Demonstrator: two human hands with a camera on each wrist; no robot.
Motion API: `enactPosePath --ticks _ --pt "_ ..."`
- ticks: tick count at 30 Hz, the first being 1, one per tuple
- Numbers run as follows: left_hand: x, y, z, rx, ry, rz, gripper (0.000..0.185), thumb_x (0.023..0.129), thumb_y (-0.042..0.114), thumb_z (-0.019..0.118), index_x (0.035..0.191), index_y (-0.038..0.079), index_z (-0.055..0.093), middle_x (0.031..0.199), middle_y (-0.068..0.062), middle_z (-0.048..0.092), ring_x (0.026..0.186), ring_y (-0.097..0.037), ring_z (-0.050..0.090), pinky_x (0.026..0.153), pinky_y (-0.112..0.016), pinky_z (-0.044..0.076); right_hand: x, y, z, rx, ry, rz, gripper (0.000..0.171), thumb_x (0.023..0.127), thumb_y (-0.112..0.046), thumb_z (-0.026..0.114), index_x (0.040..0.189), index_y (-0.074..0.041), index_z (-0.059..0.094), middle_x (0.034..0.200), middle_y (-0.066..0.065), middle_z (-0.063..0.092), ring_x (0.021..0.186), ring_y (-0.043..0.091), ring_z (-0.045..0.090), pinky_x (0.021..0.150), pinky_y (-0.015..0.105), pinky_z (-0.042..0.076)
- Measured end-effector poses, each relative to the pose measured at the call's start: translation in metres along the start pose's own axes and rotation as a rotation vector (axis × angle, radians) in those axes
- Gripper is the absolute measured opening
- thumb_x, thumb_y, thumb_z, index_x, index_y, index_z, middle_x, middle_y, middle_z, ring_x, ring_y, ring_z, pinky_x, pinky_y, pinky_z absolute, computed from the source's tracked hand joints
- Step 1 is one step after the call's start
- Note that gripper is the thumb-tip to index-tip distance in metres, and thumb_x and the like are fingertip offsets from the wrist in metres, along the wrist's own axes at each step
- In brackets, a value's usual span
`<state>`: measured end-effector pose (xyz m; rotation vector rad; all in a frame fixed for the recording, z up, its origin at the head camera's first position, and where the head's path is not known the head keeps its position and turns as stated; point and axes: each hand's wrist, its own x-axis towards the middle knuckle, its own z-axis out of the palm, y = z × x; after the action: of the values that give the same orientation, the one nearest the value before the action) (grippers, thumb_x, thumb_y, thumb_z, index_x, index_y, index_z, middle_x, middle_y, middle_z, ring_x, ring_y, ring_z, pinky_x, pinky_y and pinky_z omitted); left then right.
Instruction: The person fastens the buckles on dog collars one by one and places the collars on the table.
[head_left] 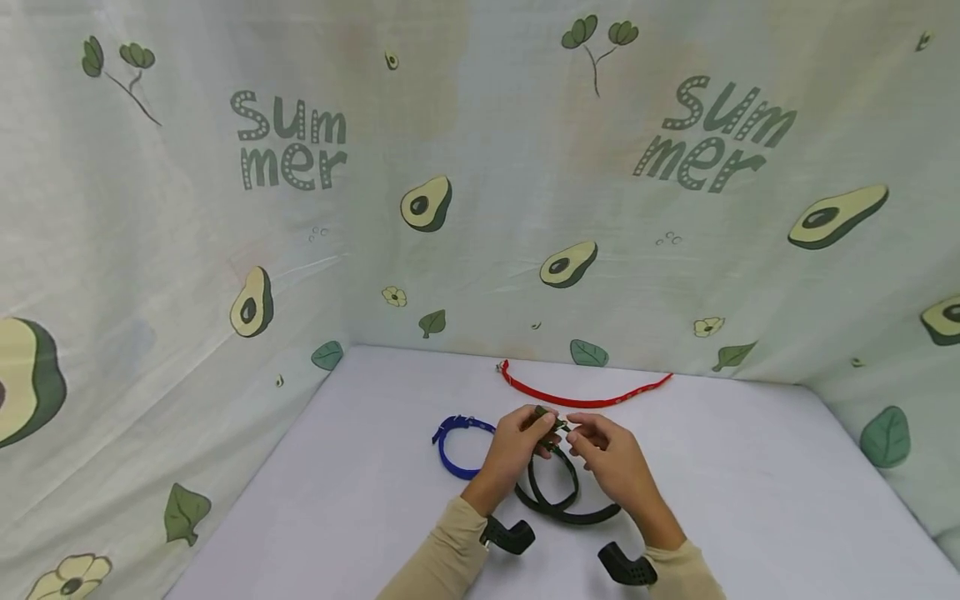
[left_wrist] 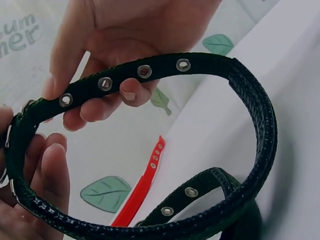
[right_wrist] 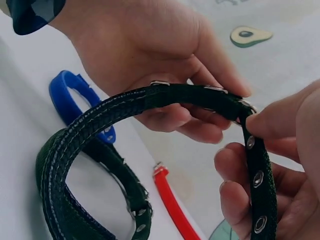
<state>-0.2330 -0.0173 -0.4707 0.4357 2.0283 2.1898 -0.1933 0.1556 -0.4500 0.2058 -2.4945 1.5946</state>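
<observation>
- Dark green, almost black: the main collar [left_wrist: 265,125] was up off the counter [head_left: 360,500], bent into a loop between both hands.
- Left hand [head_left: 517,442] had its fingers curled on the buckle end [right_wrist: 247,105], and the right hand [head_left: 617,458] was pinching the holed end [right_wrist: 262,200] right beside it.
- Why like that? My guess: gripping the ends that close stopped the band from twisting, and lifting it put the eyelets in plain sight.
- Another dark loop [right_wrist: 132,185] lay underneath; couldn't tell if it was a separate piece.
- Blue collar [right_wrist: 61,97] sat just left, partly behind the left hand; the red collar [head_left: 592,404] stretched along near the back edge. Both seemed parked out of the way, tbh.
- Room-wise, plenty of open counter on either side, with printed cloth [head_left: 480,125] rising behind the back edge. Tightest spot was between the fingertips, imo.
</observation>
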Motion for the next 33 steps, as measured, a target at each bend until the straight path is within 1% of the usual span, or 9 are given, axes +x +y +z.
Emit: enactPosePath --ticks 2,7,10,14,18,22,26,31,33 --pt "0.000 0.000 0.001 -0.018 -0.016 0.012 0.030 0.100 0.032 0.063 0.114 0.005 0.068 0.101 -0.007 0.070 0.093 -0.019 0.067 0.072 -0.029 0.057 -0.002 0.000 0.000 0.004 0.006 -0.001 0.029 0.096 -0.019 0.070 0.122 -0.007 0.068 0.091 0.005 0.068 0.080 0.024 0.065 0.061 0.029 0.054" --pt "-0.003 0.004 0.003 -0.030 -0.062 0.028 0.030 0.097 0.034 0.068 0.110 0.008 0.071 0.103 -0.005 0.070 0.093 -0.019 0.067 0.076 -0.032 0.057 -0.005 -0.003 -0.001 0.010 -0.005 0.008 0.038 0.093 -0.034 0.073 0.122 -0.010 0.069 0.092 0.004 0.067 0.079 0.020 0.063 0.061 0.029 0.053" --pt "-0.005 0.005 0.005 -0.027 -0.062 0.025 0.030 0.096 0.036 0.070 0.110 0.010 0.073 0.104 -0.004 0.070 0.093 -0.020 0.066 0.078 -0.033 0.057 -0.006 -0.005 -0.001 0.008 -0.006 0.016 0.040 0.092 -0.037 0.073 0.121 -0.009 0.070 0.092 0.004 0.067 0.079 0.017 0.063 0.061 0.029 0.053" --pt "-0.006 0.007 0.005 -0.010 -0.045 0.039 0.032 0.095 0.035 0.070 0.113 0.009 0.074 0.106 -0.002 0.071 0.096 -0.019 0.066 0.079 -0.033 0.057 -0.005 -0.005 -0.002 0.017 -0.006 0.030 0.038 0.093 -0.035 0.073 0.118 -0.007 0.070 0.093 0.006 0.070 0.080 0.016 0.065 0.063 0.029 0.054" --pt "-0.005 0.007 0.004 -0.017 -0.038 0.043 0.034 0.096 0.035 0.069 0.117 0.009 0.073 0.107 -0.003 0.071 0.095 -0.018 0.065 0.082 -0.035 0.056 -0.004 -0.002 -0.004 0.042 -0.007 0.046 0.031 0.093 -0.028 0.073 0.113 -0.005 0.069 0.093 0.008 0.070 0.080 0.018 0.066 0.064 0.030 0.054" --pt "-0.002 0.010 0.002 -0.024 -0.001 0.043 0.032 0.097 0.040 0.067 0.114 0.013 0.073 0.105 -0.003 0.070 0.099 -0.018 0.066 0.086 -0.038 0.055 -0.002 -0.002 -0.009 0.082 -0.001 0.055 0.025 0.094 -0.022 0.072 0.107 -0.003 0.066 0.093 0.012 0.069 0.080 0.020 0.066 0.064 0.031 0.054" --pt "0.000 0.013 0.000 -0.033 0.020 0.043 0.033 0.098 0.042 0.064 0.113 0.014 0.071 0.106 -0.004 0.071 0.105 -0.020 0.066 0.090 -0.039 0.055 -0.002 -0.001 -0.012 0.130 -0.009 0.058 0.024 0.094 -0.021 0.072 0.104 -0.001 0.063 0.091 0.012 0.068 0.080 0.022 0.066 0.063 0.031 0.054" --pt "0.000 0.014 -0.005 -0.089 0.040 0.025 0.034 0.100 0.041 0.061 0.115 0.011 0.068 0.107 -0.007 0.072 0.104 -0.023 0.068 0.087 -0.038 0.056 -0.004 -0.001 -0.010 0.198 -0.034 0.065 0.023 0.094 -0.016 0.071 0.104 0.001 0.061 0.093 0.017 0.069 0.079 0.025 0.067 0.064 0.032 0.055" --pt "0.000 0.012 -0.007 -0.122 0.049 0.016 0.035 0.101 0.039 0.060 0.116 0.008 0.067 0.108 -0.009 0.071 0.102 -0.024 0.069 0.085 -0.037 0.057 -0.005 -0.001 -0.010 0.211 -0.042 0.072 0.023 0.094 -0.015 0.071 0.105 0.002 0.061 0.093 0.016 0.070 0.079 0.025 0.067 0.064 0.032 0.055"
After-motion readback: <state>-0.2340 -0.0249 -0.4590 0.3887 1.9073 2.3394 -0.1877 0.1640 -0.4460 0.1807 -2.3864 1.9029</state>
